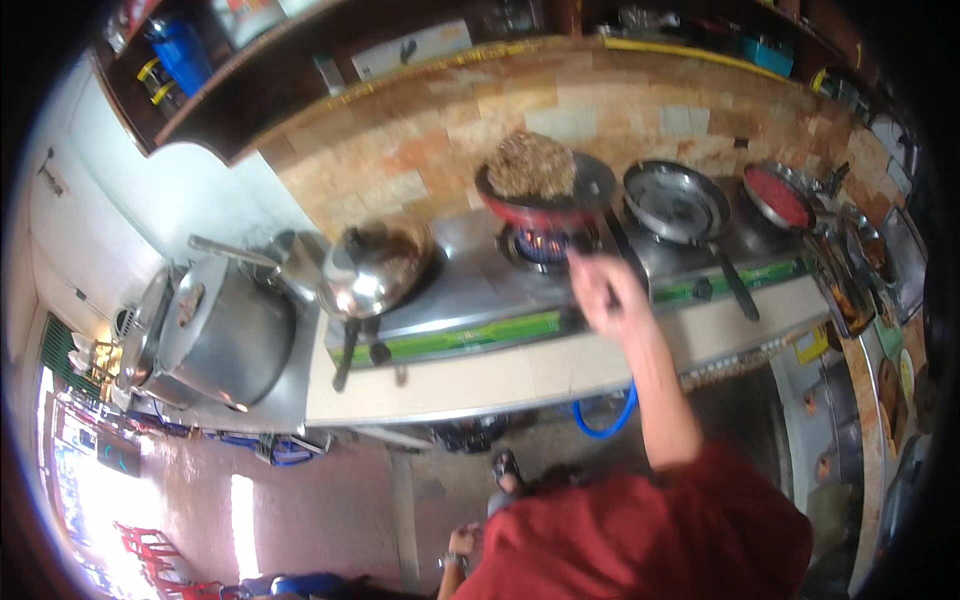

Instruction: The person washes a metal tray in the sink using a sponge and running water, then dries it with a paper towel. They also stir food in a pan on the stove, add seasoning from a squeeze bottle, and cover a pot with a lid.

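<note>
My right hand is closed around the dark handle of a red frying pan, which is lifted above a burner with a blue flame. A clump of brown, crumbly-looking food rises above the pan's far side; blur hides what kind it is. Down beside my body is my left hand, near the red shirt and away from the stove. A watch circles that wrist, and the fingers are too small and blurred to read.
Right of the flame sit a dark frying pan and a pan of red food. A lidded pan stands on the stove's left, beside large metal pots. Utensils fill a tray at right. A shelf hangs above.
</note>
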